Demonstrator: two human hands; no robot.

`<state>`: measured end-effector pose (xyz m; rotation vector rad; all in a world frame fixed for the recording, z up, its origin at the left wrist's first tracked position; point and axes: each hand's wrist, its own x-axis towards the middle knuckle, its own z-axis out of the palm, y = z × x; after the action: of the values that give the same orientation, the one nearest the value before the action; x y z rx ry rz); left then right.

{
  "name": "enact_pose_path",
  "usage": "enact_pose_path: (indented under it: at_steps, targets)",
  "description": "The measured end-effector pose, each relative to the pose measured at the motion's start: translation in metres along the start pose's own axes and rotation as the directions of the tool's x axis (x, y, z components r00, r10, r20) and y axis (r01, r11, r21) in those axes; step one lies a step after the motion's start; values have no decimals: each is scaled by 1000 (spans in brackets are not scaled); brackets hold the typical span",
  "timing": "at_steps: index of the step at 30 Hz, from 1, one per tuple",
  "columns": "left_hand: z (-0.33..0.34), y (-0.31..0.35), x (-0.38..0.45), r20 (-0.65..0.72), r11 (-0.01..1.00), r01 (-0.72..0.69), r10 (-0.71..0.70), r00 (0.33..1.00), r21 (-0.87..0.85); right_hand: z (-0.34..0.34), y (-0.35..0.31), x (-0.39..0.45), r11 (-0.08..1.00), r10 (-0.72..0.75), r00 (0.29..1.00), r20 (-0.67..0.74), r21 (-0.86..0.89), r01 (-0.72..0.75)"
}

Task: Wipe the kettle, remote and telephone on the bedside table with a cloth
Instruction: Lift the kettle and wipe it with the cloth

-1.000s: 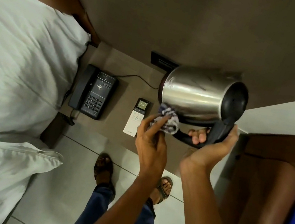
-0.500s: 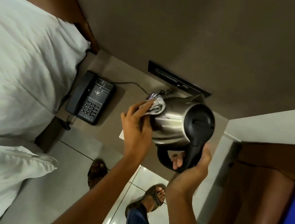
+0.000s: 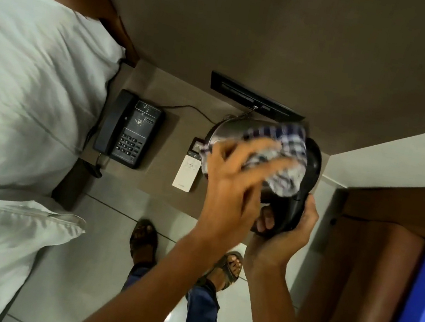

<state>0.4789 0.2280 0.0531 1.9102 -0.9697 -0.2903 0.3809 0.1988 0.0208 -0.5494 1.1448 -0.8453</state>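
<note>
Now the right hand [image 3: 281,228] has its grip closed around the black handle of the kettle [image 3: 227,132], holding it lifted and tipped over the right end of the counter [image 3: 161,90]. The left hand [image 3: 233,181], blurred, has its grip bunched on the checked cloth [image 3: 281,147] and presses it onto the steel body near the dark lid. Below the kettle's left side the white remote [image 3: 188,171] lies flat, its lower end close to the counter's front edge, its upper corner hidden by the kettle and cloth. The black telephone [image 3: 132,130] sits well apart to the left, near the bed-side edge, with its cord looping over the front edge. Bare counter shows between telephone and remote. A black wall panel [image 3: 245,93] runs just behind the kettle. The white pillow [image 3: 26,90] bulges against the counter's left edge, a pale wall closes in on the right, and open tiled floor [image 3: 92,267] lies in front, around the sandalled feet
</note>
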Motion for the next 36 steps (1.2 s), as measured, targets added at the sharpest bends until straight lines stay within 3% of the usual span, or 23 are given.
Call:
enact_pose_path:
  at_steps: [2,4,5,6,7,8,10,12,13,15,17,18,19,20,22,24,26,29,30,31,33,35,36]
  targets:
    - [-8,-1,-33,15,1000,0,0,1000,-9,-1,-3,1,999,0,1000,28,44,-1]
    - [-16,-11,-35,-70,962,264,-269,961,-73,-4,-5,0,999,3,1000,30,34,-4]
    - [-18,-16,-24,-106,902,416,-428,898,-116,-5,-6,-1,1000,4,1000,25,16,-5]
    - [-17,-20,-7,-129,843,518,-535,835,-144,-6,-6,-1,1000,2,1000,23,-6,-2]
    - [-16,-18,13,-132,825,546,-563,816,-144,-8,-5,-2,1000,-4,1000,26,-30,5]
    - [-14,-13,28,-124,861,498,-507,853,-101,-10,-4,-2,999,-12,999,31,-50,13]
    - [-9,6,36,-51,973,231,-231,972,-6,-14,-3,-3,998,-24,999,42,-61,27]
    - [-9,15,10,34,999,36,-36,999,-6,-20,-3,-5,999,-33,998,45,-37,34]
    - [-12,13,-7,43,999,39,-38,998,-19,-23,-3,-7,999,-31,999,42,-35,32]
    - [-20,-3,-21,-10,960,270,-271,963,-73,-29,0,-12,998,-20,1000,24,-67,22]
    - [-18,-20,-6,-59,814,565,-576,815,-134,-33,6,-19,994,-6,1000,11,-105,7]
    - [-14,-22,6,-70,781,614,-623,779,-112,-34,8,-22,993,-2,1000,7,-116,3]
    - [-8,-19,16,-73,809,584,-588,805,-72,-34,11,-23,992,0,1000,3,-126,0]
    - [-3,-11,20,-51,876,481,-483,874,-44,-34,13,-23,992,1,1000,-2,-129,-2]
    - [5,7,5,17,979,200,-200,980,-48,-35,14,-20,993,-1,1000,-21,-114,-1]
    - [2,13,-36,36,994,90,-87,996,-67,-37,14,-19,994,-7,999,-39,-107,3]
    - [-6,0,-61,-20,981,181,-183,983,-73,-38,12,-21,995,-7,999,-54,-103,1]
    - [-6,-26,-36,-108,816,553,-573,813,-168,-37,9,-27,996,10,999,-44,-88,-14]
    - [-5,-24,-20,-102,795,578,-600,793,-182,-36,10,-28,996,15,999,-39,-89,-19]
    - [-1,-18,-10,-81,836,522,-539,838,-168,-33,11,-30,996,18,999,-34,-81,-21]
    - [6,2,-18,-11,967,236,-238,971,-93,-29,13,-32,999,29,999,-16,-19,-29]
    - [5,11,-56,42,1000,21,-21,999,5,-26,13,-34,998,40,999,3,53,-40]
    - [1,8,-75,60,1000,19,-20,998,23,-25,13,-34,997,47,999,-3,60,-47]
